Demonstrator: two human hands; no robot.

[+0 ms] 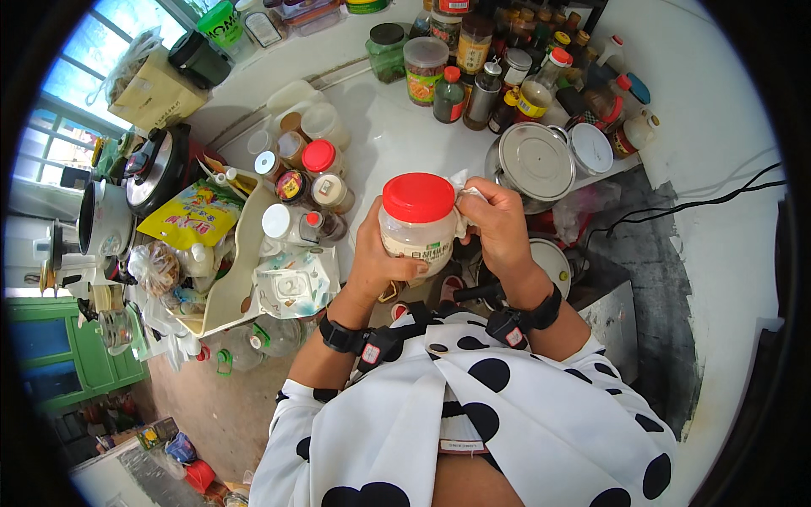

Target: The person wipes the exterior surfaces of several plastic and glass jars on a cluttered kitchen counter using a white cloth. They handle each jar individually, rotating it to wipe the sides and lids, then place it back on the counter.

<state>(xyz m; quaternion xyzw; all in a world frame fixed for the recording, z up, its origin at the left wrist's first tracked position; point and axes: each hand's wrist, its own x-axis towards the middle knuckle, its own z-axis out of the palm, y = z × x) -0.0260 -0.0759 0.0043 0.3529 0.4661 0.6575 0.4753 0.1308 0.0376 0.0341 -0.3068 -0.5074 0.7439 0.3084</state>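
Observation:
A clear plastic jar (415, 244) with a red screw lid (418, 198) and a printed label is held upright in front of me. My left hand (377, 256) grips the jar from its left side, thumb across the front. In my right hand (497, 225) a crumpled white wipe (466, 193) is pinched and pressed to the jar's right side near the lid. To the left on the white counter (405, 136) stand several seasoning jars, among them a red-lidded one (323, 157). Below these lies a soft pack of wipes (298, 282).
Several bottles and jars crowd the back right, including a green-lidded glass jar (386, 54). A lidded steel pot (537, 161) stands at right. On the left are a cream plastic bin (231, 288) with a yellow pouch (193, 212) and an electric pressure cooker (161, 168). Black cables (687, 206) cross the right wall.

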